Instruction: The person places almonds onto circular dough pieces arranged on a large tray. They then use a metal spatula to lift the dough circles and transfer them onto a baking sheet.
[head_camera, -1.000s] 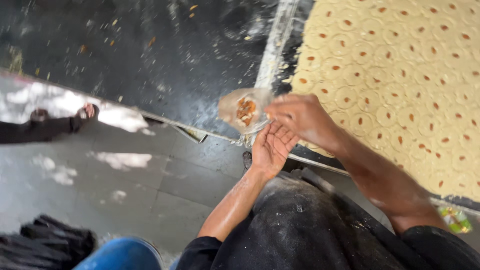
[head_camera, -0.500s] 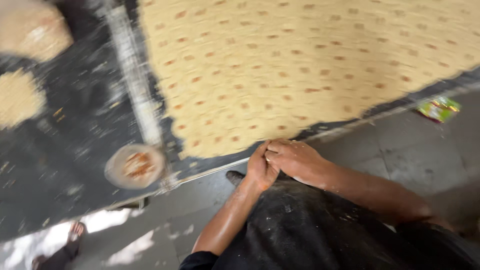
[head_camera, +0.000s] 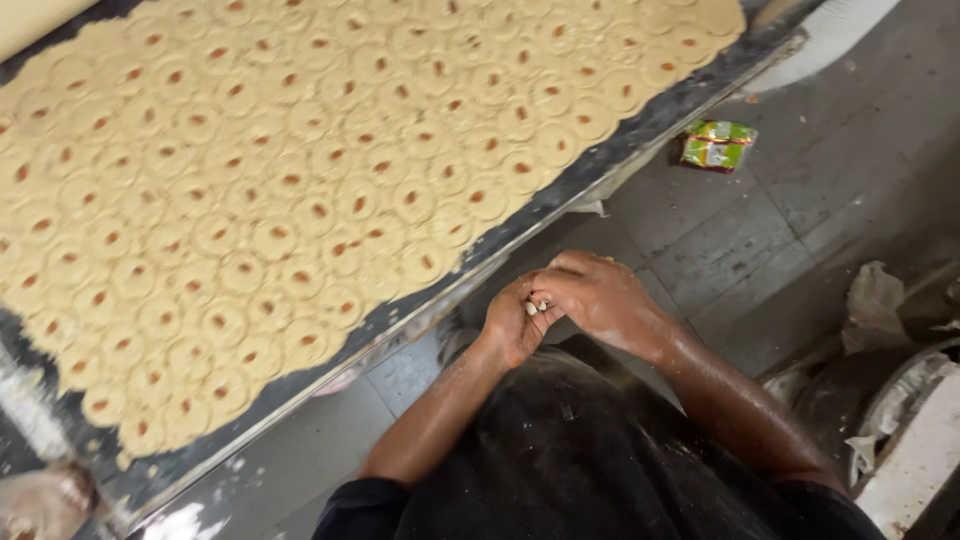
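A wide sheet of round pale dough pieces (head_camera: 300, 200), each with a reddish bit in its middle, covers the dark table (head_camera: 590, 180). Just off the table's near edge, my left hand (head_camera: 510, 330) and my right hand (head_camera: 605, 300) are pressed together above my dark lap. The left hand is cupped around a few small pale bits (head_camera: 537, 305). The right hand's fingertips curl in and pinch at those bits. Neither hand touches the dough.
A green packet (head_camera: 718, 145) lies on the grey tiled floor (head_camera: 760, 250) to the right. Crumpled paper (head_camera: 878, 300) and a pale container edge (head_camera: 915, 440) sit at the lower right. A blurred shallow bowl (head_camera: 40, 500) shows at the bottom left corner.
The view has swung right from the small bowl of reddish bits to the dough sheet. My hands left the bowl and have come together near the table edge.
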